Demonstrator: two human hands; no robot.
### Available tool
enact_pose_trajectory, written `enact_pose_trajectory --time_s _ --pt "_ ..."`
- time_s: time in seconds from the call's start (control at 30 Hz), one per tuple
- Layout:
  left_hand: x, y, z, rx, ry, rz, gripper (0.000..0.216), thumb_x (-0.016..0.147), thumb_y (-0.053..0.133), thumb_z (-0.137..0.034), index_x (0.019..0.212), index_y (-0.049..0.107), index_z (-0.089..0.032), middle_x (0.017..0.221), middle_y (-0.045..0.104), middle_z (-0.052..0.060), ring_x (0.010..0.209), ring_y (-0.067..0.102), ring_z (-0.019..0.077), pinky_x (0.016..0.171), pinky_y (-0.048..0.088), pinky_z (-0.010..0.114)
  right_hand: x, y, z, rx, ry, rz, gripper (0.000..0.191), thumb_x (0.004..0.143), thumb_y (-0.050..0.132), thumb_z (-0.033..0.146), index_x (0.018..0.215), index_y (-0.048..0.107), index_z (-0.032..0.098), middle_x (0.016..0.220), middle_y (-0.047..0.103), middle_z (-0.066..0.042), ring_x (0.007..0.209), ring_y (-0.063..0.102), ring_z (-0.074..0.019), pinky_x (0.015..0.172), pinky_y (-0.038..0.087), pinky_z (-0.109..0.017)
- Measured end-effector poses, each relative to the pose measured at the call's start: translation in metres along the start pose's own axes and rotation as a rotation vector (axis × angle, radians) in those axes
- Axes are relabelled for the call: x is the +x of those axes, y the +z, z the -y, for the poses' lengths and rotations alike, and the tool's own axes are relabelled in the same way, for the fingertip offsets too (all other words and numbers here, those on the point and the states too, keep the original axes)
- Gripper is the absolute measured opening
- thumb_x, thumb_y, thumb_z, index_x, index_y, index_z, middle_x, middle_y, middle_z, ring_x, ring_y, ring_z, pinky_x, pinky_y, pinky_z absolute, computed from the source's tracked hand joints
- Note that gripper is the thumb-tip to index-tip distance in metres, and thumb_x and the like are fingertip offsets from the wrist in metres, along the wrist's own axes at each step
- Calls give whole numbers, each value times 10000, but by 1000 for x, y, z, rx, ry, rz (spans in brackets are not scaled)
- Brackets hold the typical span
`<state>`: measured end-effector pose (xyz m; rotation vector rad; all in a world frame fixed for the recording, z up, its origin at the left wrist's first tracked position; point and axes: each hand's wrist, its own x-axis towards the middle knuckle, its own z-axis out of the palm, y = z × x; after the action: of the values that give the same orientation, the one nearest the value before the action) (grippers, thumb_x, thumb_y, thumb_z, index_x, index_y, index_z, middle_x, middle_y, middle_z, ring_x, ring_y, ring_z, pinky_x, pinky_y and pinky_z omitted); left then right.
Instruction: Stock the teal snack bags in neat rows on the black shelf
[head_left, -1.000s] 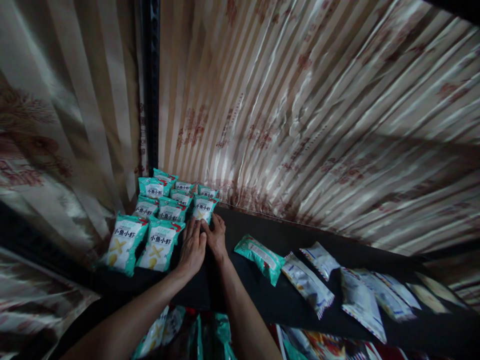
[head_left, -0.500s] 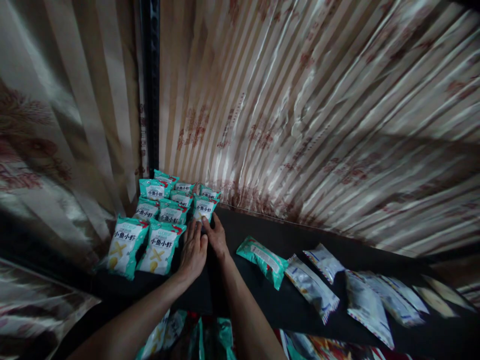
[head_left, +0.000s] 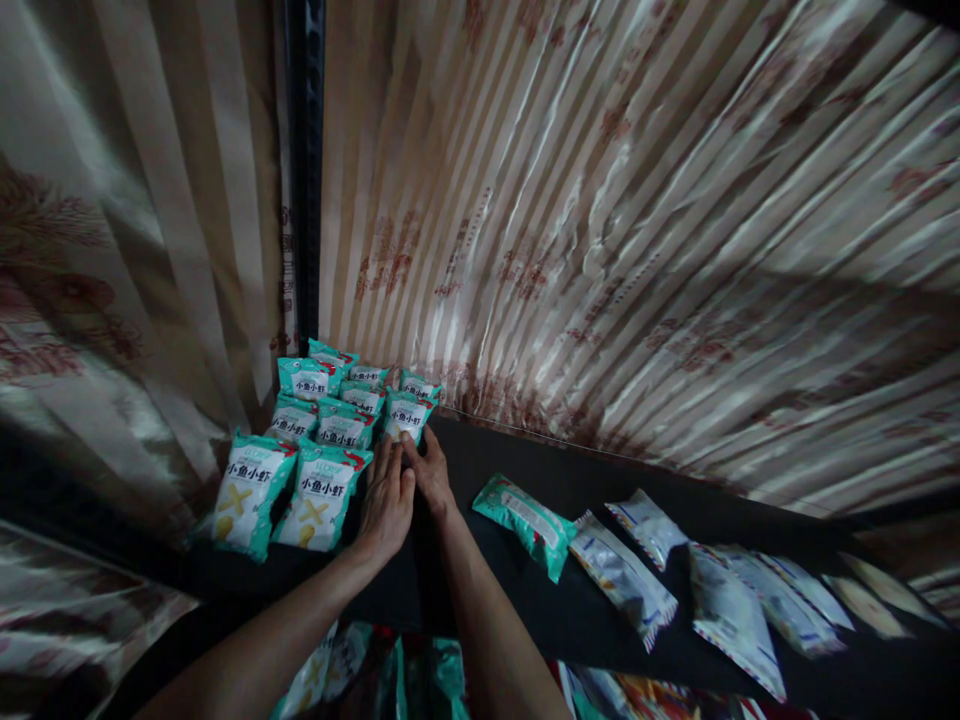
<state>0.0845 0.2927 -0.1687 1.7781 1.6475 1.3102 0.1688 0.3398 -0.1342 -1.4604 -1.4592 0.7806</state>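
Observation:
A teal-and-white snack bag [head_left: 407, 411] stands at the right of a group of matching bags on the black shelf. My right hand [head_left: 431, 475] grips its lower right part, thumb across the front and fingers along the side. Stretched out at the bag's lower left edge, the fingers of my left hand [head_left: 388, 503] touch it, with the thumb apart from it. Just left of that hand leans another teal snack bag [head_left: 319, 497], beside a front-left one [head_left: 247, 495]. Several more stand in rows behind them. The lower end of the gripped bag is hidden by my hands.
On the black shelf [head_left: 540, 610], a teal bag [head_left: 525, 520] lies on its face to the right, then several silvery packets [head_left: 626, 580]. More packages [head_left: 450, 675] show below the shelf edge. A dark metal post [head_left: 306, 180] and striped curtains [head_left: 525, 220] border the shelf.
My right hand has shifted very slightly left against the snack bag. The bags and my left hand stay nearly where they were.

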Motion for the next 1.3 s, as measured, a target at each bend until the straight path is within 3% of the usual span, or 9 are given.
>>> enact_pose_trajectory --time_s 0.3,0.6,0.73,0.9,1.3 --pt "-2 -1 2 8 53 -18 475 918 317 -308 1337 429 -114 1437 390 143 1373 264 251 1114 271 492 -9 2 -4 22 47 -83 623 763 577 536 1276 522 187 1211 621 -94 1154 545 -243 983 414 -381" --pt "-16 -4 2 27 132 -48 468 923 321 -303 1339 415 -113 1432 392 158 1368 278 246 1108 282 488 -32 3 -4 -26 84 -123 661 793 509 550 1296 494 122 1339 509 -155 1251 461 -257 1052 346 -392" --pt "-31 -14 0 20 160 -37 450 924 316 -308 1307 449 -113 1418 405 176 1352 312 258 1080 319 510 -47 0 -2 -55 69 -167 601 794 511 523 1246 542 128 1283 558 -153 1209 500 -261 1022 382 -392" --pt "-55 -26 -6 -27 148 48 434 919 311 -299 1295 462 -144 1341 507 147 1265 452 222 1046 392 452 -75 -3 -2 -70 26 -179 542 811 478 470 1199 571 102 1225 592 -170 1155 538 -259 996 405 -399" --pt "-120 -69 -23 -76 183 203 436 923 265 -299 1242 519 -145 1245 587 130 1176 536 191 1012 441 392 -159 -3 9 -33 88 -199 355 822 417 292 1061 642 157 1073 674 -105 995 624 -197 919 468 -337"
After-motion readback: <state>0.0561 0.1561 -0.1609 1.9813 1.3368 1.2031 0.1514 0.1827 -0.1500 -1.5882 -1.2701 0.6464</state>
